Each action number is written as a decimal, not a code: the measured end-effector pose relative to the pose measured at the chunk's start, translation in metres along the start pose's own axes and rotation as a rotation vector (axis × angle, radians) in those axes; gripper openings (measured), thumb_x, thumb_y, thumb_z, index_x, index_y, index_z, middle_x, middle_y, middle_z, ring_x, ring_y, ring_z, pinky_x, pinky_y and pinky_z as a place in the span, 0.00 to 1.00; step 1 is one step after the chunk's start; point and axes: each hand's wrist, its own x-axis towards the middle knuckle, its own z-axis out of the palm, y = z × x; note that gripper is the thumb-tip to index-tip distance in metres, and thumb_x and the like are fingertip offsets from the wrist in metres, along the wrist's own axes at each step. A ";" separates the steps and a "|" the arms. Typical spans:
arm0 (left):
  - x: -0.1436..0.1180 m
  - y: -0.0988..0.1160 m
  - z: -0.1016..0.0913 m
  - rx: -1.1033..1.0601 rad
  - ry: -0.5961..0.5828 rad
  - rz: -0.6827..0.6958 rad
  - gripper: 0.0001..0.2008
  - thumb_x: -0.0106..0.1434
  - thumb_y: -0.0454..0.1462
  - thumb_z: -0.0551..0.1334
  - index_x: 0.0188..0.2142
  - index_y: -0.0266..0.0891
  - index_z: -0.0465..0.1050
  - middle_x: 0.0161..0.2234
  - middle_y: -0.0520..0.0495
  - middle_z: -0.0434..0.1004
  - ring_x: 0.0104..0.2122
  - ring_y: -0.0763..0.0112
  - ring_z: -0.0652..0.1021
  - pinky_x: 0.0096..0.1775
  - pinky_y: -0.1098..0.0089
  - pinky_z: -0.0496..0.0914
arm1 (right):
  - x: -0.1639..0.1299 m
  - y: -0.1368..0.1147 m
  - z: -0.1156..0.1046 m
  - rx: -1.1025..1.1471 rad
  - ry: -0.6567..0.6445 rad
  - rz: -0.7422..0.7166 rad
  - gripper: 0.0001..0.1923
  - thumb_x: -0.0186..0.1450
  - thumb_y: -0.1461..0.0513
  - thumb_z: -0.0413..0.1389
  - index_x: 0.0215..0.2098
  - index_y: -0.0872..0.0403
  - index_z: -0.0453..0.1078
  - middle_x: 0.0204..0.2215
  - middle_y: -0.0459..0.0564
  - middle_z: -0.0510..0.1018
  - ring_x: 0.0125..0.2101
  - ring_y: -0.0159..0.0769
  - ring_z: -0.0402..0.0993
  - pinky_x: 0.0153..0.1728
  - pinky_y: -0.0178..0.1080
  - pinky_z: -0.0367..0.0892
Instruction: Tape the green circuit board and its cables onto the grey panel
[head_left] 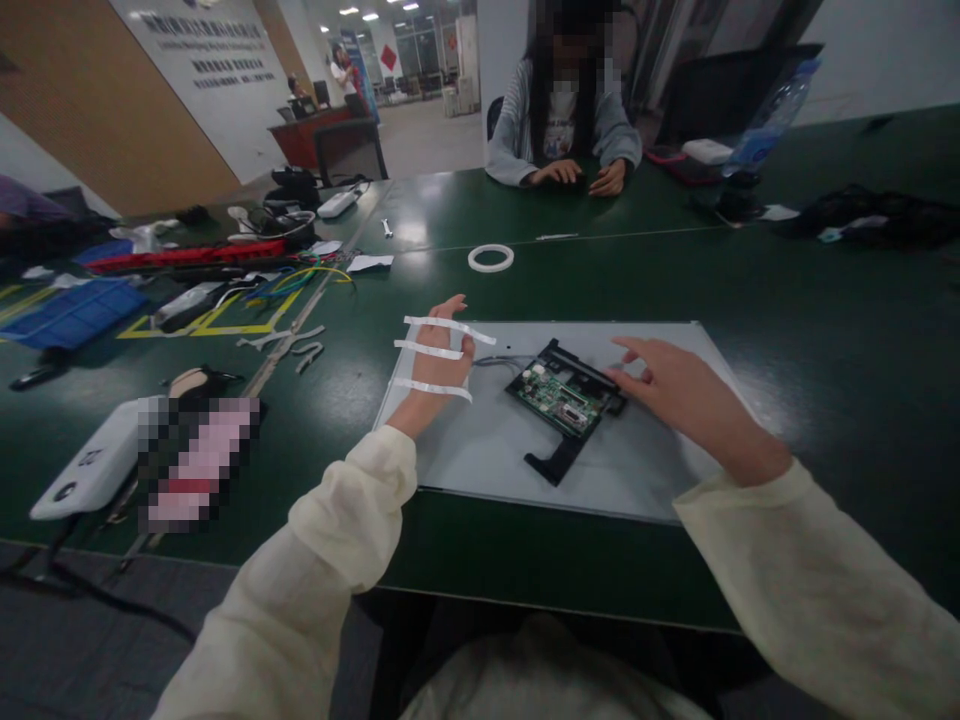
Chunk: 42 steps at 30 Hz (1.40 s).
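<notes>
A green circuit board [553,398] sits in a black plastic bracket [556,464], tilted askew on a flat grey panel [480,460]. From its left side a thin grey cable [499,360] runs toward my left hand [442,360]. That hand hovers over the panel's left part, fingers stretched forward and empty. Several white tape strips [431,349] stick across its back, their ends hanging free. My right hand [667,385] is at the bracket's right corner. Its thumb and index finger are apart, with the thumb at the bracket's edge; contact there is hard to judge.
Beyond the panel lies a white tape roll [491,259], with a small wrench [386,228] farther back. On the left are a blue tray [75,312], cables and a white power bank [97,455]. Across the green table [420,210] sits a person, hands on the tabletop.
</notes>
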 end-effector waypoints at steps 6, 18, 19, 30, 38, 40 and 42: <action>0.002 -0.004 0.000 -0.001 0.036 -0.021 0.25 0.52 0.28 0.54 0.51 0.40 0.59 0.47 0.45 0.69 0.48 0.63 0.71 0.50 0.60 0.66 | -0.001 -0.015 0.000 0.081 -0.011 -0.037 0.15 0.61 0.56 0.51 0.40 0.56 0.73 0.36 0.51 0.76 0.25 0.34 0.70 0.33 0.40 0.66; 0.019 -0.048 -0.024 -0.046 0.207 -0.147 0.18 0.58 0.28 0.55 0.48 0.38 0.58 0.45 0.50 0.69 0.47 0.69 0.70 0.53 0.61 0.63 | 0.001 -0.008 -0.001 0.118 0.038 0.114 0.18 0.62 0.60 0.50 0.48 0.57 0.70 0.35 0.52 0.78 0.30 0.39 0.74 0.36 0.41 0.67; 0.019 -0.052 -0.025 -0.058 0.208 -0.181 0.18 0.58 0.28 0.55 0.48 0.39 0.59 0.45 0.50 0.70 0.46 0.69 0.71 0.52 0.61 0.64 | 0.002 -0.007 0.000 0.117 0.040 0.097 0.19 0.62 0.59 0.50 0.49 0.57 0.69 0.36 0.52 0.77 0.30 0.39 0.74 0.36 0.42 0.67; 0.018 -0.071 -0.023 -0.321 0.270 -0.364 0.20 0.53 0.28 0.57 0.45 0.46 0.65 0.42 0.47 0.74 0.43 0.66 0.75 0.43 0.65 0.68 | 0.006 0.006 0.013 0.324 0.054 0.113 0.15 0.61 0.59 0.49 0.41 0.53 0.74 0.38 0.48 0.78 0.36 0.41 0.74 0.40 0.42 0.67; 0.018 -0.074 -0.019 -0.361 0.317 -0.354 0.20 0.53 0.27 0.56 0.45 0.43 0.64 0.40 0.48 0.74 0.41 0.69 0.75 0.43 0.66 0.68 | 0.006 0.004 0.007 0.383 0.015 0.101 0.16 0.62 0.60 0.49 0.46 0.52 0.70 0.34 0.46 0.78 0.36 0.39 0.75 0.39 0.40 0.67; 0.017 -0.073 -0.018 -0.372 0.311 -0.331 0.20 0.53 0.26 0.56 0.45 0.42 0.64 0.40 0.48 0.74 0.41 0.69 0.75 0.44 0.66 0.69 | 0.006 0.002 0.007 0.367 0.030 0.111 0.16 0.61 0.61 0.49 0.47 0.53 0.69 0.34 0.47 0.79 0.35 0.39 0.75 0.39 0.40 0.67; 0.016 -0.072 -0.017 -0.361 0.300 -0.322 0.20 0.52 0.25 0.57 0.44 0.41 0.65 0.40 0.48 0.74 0.41 0.69 0.75 0.45 0.65 0.68 | 0.006 0.000 0.008 0.344 0.055 0.128 0.16 0.61 0.61 0.50 0.47 0.53 0.68 0.34 0.47 0.79 0.34 0.39 0.75 0.39 0.40 0.68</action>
